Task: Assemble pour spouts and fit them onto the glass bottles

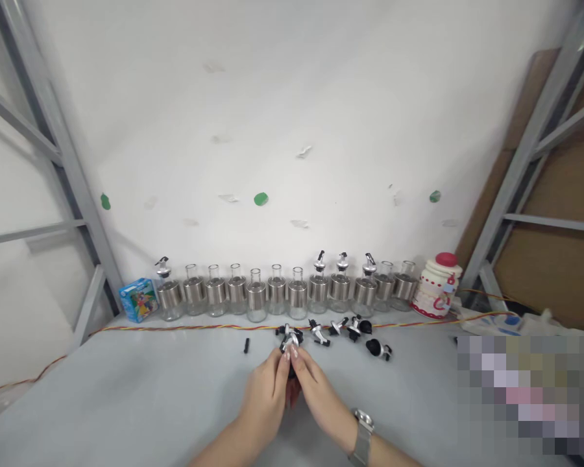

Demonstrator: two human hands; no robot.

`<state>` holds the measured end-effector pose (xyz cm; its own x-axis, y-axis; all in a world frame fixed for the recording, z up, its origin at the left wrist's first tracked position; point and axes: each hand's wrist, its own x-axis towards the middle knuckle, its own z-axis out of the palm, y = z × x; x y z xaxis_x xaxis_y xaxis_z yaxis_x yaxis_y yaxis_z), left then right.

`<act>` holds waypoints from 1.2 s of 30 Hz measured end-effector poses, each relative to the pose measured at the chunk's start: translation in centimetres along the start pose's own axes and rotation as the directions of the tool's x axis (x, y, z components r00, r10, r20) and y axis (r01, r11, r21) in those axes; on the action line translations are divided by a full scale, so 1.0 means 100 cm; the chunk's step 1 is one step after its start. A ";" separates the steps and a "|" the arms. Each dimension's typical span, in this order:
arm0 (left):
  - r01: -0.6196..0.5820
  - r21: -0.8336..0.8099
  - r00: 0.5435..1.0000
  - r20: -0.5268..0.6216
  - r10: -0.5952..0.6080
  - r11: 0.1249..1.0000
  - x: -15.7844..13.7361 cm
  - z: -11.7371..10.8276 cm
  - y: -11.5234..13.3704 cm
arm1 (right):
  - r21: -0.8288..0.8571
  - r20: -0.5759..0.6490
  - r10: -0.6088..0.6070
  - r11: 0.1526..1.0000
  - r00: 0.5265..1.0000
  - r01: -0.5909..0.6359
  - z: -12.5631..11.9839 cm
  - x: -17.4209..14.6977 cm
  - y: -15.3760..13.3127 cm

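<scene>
My left hand (267, 388) and my right hand (318, 389) meet at the middle of the table, fingers closed together around a black and silver bottle pourer (291, 335). Its spout end shows above my thumbs; the lower part is mostly hidden by my fingers. Just beyond and to the right lie several loose pourers, among them one on its side (318, 332) and one with a black rubber stopper (379, 349). A small black piece (246, 345) lies to the left of my hands.
Along the wall stands a row of glass bottles with metal bands (255, 295), some fitted with pourers (342, 261). A blue box (139, 299) and a cream jar with a red lid (437, 285) flank them. A twisted wire (199, 327) crosses the table (126, 389).
</scene>
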<state>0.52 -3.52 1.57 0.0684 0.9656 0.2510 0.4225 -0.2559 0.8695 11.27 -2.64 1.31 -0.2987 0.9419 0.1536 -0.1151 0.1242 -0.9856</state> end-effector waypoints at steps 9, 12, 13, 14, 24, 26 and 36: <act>0.022 0.000 0.999 -0.025 -0.022 1.000 -0.003 0.003 0.003 | -0.152 -0.095 -0.123 0.982 0.988 0.108 0.002 -0.002 0.000; 0.007 0.010 1.000 -0.029 -0.006 1.000 -0.005 0.003 0.003 | -0.166 -0.113 -0.143 0.978 0.983 0.123 0.004 -0.004 0.001; 0.012 0.013 1.000 -0.022 -0.012 1.000 -0.006 0.004 0.003 | -0.172 -0.114 -0.136 0.978 0.984 0.115 0.004 -0.005 0.001; 0.020 0.017 1.000 -0.015 -0.020 1.000 -0.006 0.004 0.002 | -0.178 -0.111 -0.124 0.979 0.986 0.103 0.004 -0.006 0.002; 0.018 -0.177 0.999 0.032 -0.012 0.984 -0.003 0.001 0.012 | 0.055 0.032 -0.033 0.998 0.999 0.031 0.001 0.001 -0.005; 0.023 -0.211 0.999 0.034 -0.016 0.977 -0.002 0.002 0.011 | 0.094 0.043 -0.037 0.995 0.998 0.032 0.002 0.002 -0.007; 0.032 -0.206 0.999 0.025 -0.027 0.978 -0.010 0.004 0.009 | -0.091 -0.054 -0.116 0.990 0.992 0.110 0.004 -0.007 -0.010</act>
<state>1.20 -4.68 1.97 0.0791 0.9730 0.2169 0.2295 -0.2295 0.9459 11.22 -3.51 2.19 -0.2321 0.9366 0.2625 -0.0609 0.2553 -0.9649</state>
